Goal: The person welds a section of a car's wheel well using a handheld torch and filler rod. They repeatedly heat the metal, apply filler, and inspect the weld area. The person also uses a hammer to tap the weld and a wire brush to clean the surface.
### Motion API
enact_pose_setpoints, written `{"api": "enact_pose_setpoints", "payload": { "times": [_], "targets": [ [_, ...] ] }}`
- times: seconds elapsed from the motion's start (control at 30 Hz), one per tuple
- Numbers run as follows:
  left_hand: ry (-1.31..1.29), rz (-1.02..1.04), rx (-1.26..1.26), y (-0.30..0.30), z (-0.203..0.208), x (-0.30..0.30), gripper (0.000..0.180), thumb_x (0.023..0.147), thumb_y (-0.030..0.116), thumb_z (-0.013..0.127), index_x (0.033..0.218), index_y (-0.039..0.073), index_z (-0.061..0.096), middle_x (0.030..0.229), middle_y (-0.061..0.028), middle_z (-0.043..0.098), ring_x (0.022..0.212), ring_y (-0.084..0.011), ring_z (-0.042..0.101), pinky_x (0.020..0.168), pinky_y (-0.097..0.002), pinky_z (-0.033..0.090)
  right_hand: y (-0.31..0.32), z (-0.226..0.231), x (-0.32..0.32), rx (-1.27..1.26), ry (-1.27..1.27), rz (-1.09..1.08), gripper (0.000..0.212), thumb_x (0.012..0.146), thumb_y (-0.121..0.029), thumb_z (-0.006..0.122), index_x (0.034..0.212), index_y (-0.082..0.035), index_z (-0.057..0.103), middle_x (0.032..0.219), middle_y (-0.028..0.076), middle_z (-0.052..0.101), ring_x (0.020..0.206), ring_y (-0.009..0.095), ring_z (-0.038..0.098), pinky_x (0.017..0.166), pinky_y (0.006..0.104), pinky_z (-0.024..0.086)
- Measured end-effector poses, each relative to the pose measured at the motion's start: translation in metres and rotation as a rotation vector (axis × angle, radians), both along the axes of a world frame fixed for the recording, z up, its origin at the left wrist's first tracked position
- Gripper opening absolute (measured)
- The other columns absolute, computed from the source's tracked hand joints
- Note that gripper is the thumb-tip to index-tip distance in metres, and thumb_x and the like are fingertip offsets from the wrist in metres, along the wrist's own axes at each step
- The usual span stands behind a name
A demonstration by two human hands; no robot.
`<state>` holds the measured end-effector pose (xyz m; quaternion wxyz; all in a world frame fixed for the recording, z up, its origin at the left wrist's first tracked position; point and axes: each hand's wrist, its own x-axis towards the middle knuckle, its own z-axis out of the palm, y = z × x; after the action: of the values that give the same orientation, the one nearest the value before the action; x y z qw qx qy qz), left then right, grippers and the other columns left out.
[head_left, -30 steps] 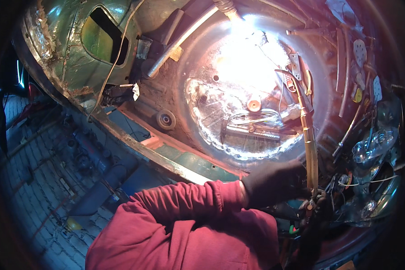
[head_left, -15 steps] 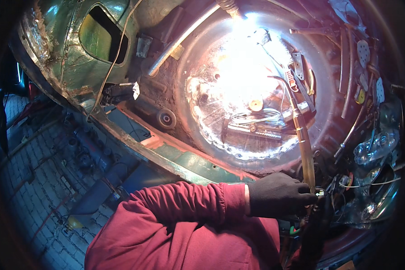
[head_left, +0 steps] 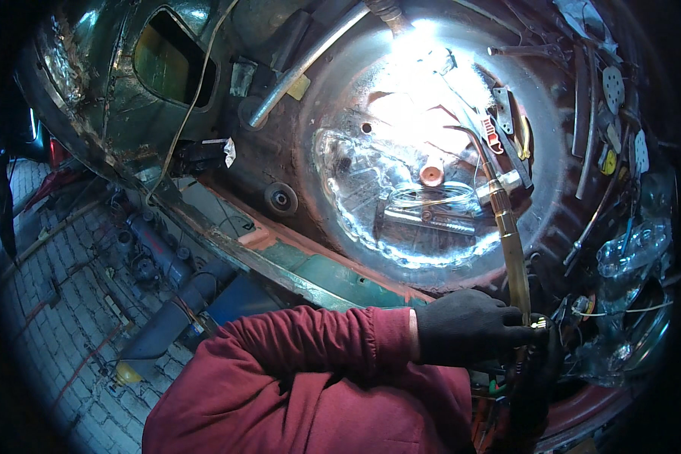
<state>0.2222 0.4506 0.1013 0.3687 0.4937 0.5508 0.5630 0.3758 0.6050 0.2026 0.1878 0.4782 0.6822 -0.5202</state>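
Observation:
A gas torch (head_left: 513, 261) with a brass-coloured body and a thin curved tip points up and away over a round well in a car's metal floor. My left hand (head_left: 465, 327), in a black glove, reaches across from the left with its fingers closed at the small bright valve knob (head_left: 538, 323) on the torch's lower end. My right hand (head_left: 539, 363), also dark-gloved and in shadow, is wrapped round the torch's lower end. Past the torch tip lies a coil of wire (head_left: 431, 195), next to a round reddish-brown piece (head_left: 431, 175). White glare hides part of the well.
A bright lamp (head_left: 412, 34) shines at the far edge of the well. A metal tube (head_left: 306, 68) lies left of it. Red-handled pliers (head_left: 492, 136) and metal strips lie at right. Clear plastic (head_left: 634, 248) sits farther right. The body's painted edge (head_left: 280, 276) runs before me.
The glare over the well has shrunk, and the metal and wire there show more plainly. The torch and my left hand have barely moved. My right hand shows slightly more clearly.

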Motion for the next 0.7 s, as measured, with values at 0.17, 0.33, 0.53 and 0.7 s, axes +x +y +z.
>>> {"api": "enact_pose_setpoints", "payload": {
  "times": [0.17,0.33,0.53,0.7],
  "targets": [
    [0.041,-0.008,-0.009,-0.002,-0.002,0.003,0.061,0.094,0.019,0.071,0.153,0.014,0.055,0.102,-0.0130,0.070,0.085,-0.0338,0.074,0.075,-0.0482,0.057,0.002,-0.008,0.002,-0.079,-0.001,-0.103,0.049,0.115,-0.039,0.045,0.134,0.004,0.059,0.119,0.014,0.066,0.112,0.023,0.067,0.101,0.0402,0.052],
    [-0.012,-0.063,-0.008,-0.002,-0.002,-0.001,0.067,0.096,0.017,0.069,0.159,0.013,0.047,0.109,-0.0166,0.070,0.091,-0.0377,0.072,0.076,-0.0477,0.058,0.005,-0.008,0.009,-0.067,-0.038,-0.080,0.044,0.114,-0.030,0.048,0.138,0.005,0.058,0.124,0.015,0.066,0.115,0.025,0.067,0.104,0.0404,0.053],
    [0.041,-0.082,-0.010,-0.003,0.001,-0.006,0.072,0.095,0.016,0.069,0.162,0.013,0.043,0.109,-0.0172,0.069,0.091,-0.0398,0.071,0.075,-0.0477,0.059,0.001,-0.014,0.016,-0.121,0.035,-0.251,0.039,0.112,-0.027,0.049,0.134,0.003,0.061,0.120,0.014,0.067,0.112,0.024,0.068,0.102,0.0391,0.054],
    [0.074,-0.024,0.001,-0.002,0.002,-0.004,0.068,0.094,0.017,0.070,0.158,0.014,0.048,0.104,-0.0141,0.070,0.089,-0.0376,0.072,0.085,-0.0487,0.056,0.003,-0.014,0.007,-0.076,-0.017,-0.071,0.040,0.114,-0.032,0.046,0.127,0.001,0.064,0.113,0.011,0.069,0.104,0.020,0.068,0.095,0.0372,0.055]
  ]
}}
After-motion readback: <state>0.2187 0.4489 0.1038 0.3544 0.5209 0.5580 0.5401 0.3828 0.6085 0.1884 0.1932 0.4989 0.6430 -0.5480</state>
